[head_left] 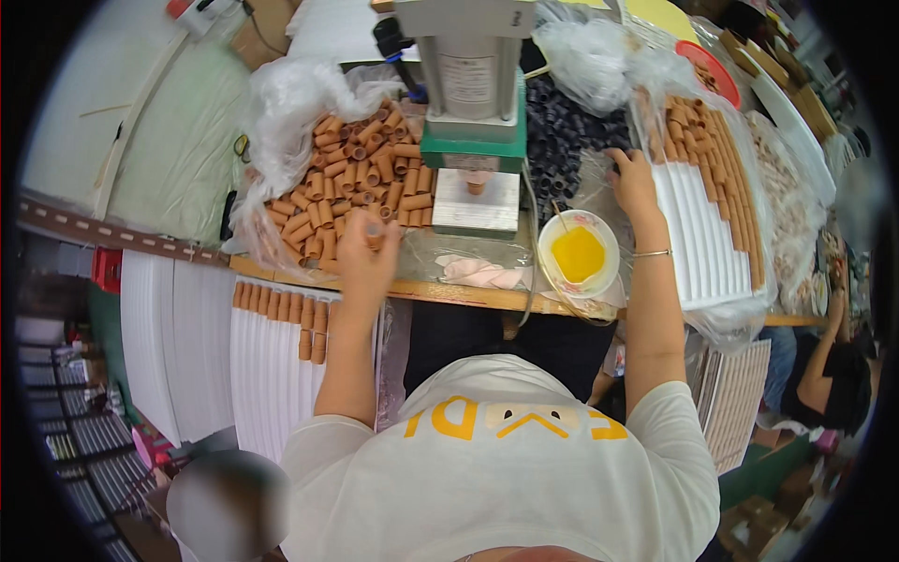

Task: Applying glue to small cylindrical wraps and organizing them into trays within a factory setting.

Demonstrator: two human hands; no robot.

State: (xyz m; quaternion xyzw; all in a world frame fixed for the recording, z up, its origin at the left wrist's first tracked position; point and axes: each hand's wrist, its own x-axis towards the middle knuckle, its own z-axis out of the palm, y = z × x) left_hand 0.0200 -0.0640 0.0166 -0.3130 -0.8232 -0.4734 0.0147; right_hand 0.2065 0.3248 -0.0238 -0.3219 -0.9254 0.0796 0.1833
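Observation:
My left hand (367, 258), a little blurred, is closed around a short brown tube (375, 240) at the front of a heap of similar brown tubes (361, 173). My right hand (636, 187) reaches to the right edge of a pile of small black cylindrical pieces (562, 131). Its fingers are bent together at the tips, and what they hold, if anything, is too small to make out. Between my hands stands a bench press (473, 140) with a green block and a metal base (476, 211). A brown piece (476, 184) sits under its head.
A bowl of yellow liquid (578, 253) stands left of my right forearm. White ridged trays (707, 244) with rows of brown tubes lie at the right, and another ridged tray (272, 375) is at the lower left. A crumpled pink cloth (482, 272) lies before the press. Another person (829, 375) is at far right.

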